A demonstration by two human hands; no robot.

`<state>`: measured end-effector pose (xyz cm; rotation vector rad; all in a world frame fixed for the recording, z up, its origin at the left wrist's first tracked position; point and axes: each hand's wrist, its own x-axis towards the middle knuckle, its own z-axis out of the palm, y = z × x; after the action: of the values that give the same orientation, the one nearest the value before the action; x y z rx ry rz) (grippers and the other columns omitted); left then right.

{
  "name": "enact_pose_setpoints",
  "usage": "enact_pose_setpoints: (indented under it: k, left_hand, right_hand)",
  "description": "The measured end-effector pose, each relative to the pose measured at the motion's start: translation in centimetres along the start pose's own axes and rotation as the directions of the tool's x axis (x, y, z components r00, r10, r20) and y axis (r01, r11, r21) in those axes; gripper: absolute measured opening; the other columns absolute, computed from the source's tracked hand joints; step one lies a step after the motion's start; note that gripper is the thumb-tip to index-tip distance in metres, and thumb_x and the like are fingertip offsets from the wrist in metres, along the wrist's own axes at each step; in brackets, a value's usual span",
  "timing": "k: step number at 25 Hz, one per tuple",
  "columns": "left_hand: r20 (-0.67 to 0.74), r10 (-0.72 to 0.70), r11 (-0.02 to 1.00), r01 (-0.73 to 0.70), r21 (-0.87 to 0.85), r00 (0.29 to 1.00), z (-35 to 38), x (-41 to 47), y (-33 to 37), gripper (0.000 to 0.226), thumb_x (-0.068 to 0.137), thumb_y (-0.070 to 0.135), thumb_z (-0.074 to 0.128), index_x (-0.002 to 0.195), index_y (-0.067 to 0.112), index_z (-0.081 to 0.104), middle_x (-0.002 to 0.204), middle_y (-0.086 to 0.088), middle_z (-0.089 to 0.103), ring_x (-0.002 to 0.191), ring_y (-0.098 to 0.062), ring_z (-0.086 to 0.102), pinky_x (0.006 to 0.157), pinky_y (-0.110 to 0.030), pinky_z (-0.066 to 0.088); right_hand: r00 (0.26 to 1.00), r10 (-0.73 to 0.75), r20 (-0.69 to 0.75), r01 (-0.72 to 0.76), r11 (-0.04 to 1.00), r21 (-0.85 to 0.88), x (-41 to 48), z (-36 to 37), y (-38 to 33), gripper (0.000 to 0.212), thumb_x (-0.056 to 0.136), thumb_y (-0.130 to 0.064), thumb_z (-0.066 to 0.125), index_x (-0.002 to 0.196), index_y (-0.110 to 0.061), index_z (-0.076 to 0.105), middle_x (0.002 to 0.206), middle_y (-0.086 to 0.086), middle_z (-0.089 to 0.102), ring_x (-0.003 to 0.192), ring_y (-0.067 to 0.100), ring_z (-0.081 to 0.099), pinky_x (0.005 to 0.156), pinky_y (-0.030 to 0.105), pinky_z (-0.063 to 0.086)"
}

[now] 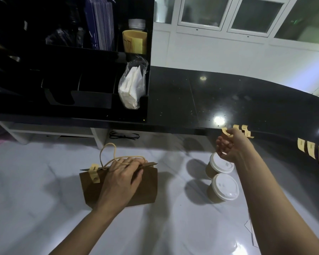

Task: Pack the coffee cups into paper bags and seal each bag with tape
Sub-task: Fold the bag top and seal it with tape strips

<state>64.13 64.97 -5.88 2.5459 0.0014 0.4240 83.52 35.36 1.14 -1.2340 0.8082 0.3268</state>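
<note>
on our white marble desk (44, 199) below a glossy black ledge (191, 98), left hand (122, 175) grips one brown paper bag (147, 190), right hand (228, 146) pinches one yellow tape strip (225, 131), two white-lidded paper cups (221, 163) (225, 186) nearby.

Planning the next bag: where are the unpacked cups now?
Head view, right of centre: the two lidded cups stand together on the white counter, right of the paper bag, near the right hand pinching a tape strip.

Pale marble worktop under a glossy black ledge.
The white veined worktop (44, 190) runs up to a raised black speckled counter (228, 100), whose polished top carries a bright light reflection (218, 120). A black shelving unit (99, 100) stands at its left end. Behind rise a white panelled wall (210, 50) and white-framed windows (256, 15).
</note>
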Motion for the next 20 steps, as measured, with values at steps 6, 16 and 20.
enact_pose_setpoints:
  k: [6, 16, 20]
  left_hand:
    - [0.001, 0.0, 1.0, 0.0, 0.001, 1.0, 0.0, 0.0, 0.1, 0.024, 0.094, 0.022, 0.065, 0.119, 0.025, 0.063, 0.116, 0.008, 0.066, 0.112, -0.015, 0.059, 0.098, -0.037, 0.049]
    - [-0.022, 0.041, 0.999, -0.04, 0.02, 0.999, -0.4, 0.5, 0.3, 0.024, 0.091, 0.028, 0.055, 0.109, 0.024, 0.071, 0.109, 0.01, 0.067, 0.106, -0.013, 0.06, 0.095, -0.038, 0.048]
    - [0.012, 0.006, 1.0, -0.006, 0.009, 1.0, -0.4, 0.6, 0.2, 0.014, 0.093, 0.023, 0.065, 0.106, 0.026, 0.069, 0.11, 0.011, 0.066, 0.107, -0.013, 0.058, 0.096, -0.037, 0.047]
  right_hand:
    - [0.999, -0.017, -0.045, 0.017, 1.0, 0.002, 1.5, -0.4, 0.2, 0.01, 0.095, -0.019, 0.058, 0.1, -0.012, 0.061, 0.078, -0.002, 0.063, 0.066, 0.011, 0.06, 0.062, 0.028, 0.048]
    - [0.97, -0.211, 0.12, 0.224, 0.968, -0.115, -4.4, 2.1, 7.7, 0.002, 0.091, -0.015, 0.073, 0.092, -0.013, 0.074, 0.09, 0.007, 0.072, 0.079, 0.016, 0.065, 0.073, 0.031, 0.05]
    - [0.923, -0.256, 0.288, 0.323, 0.922, -0.213, -8.2, 3.3, 12.1, 0.013, 0.09, -0.019, 0.075, 0.102, -0.016, 0.078, 0.087, 0.003, 0.078, 0.069, 0.011, 0.066, 0.065, 0.026, 0.049]
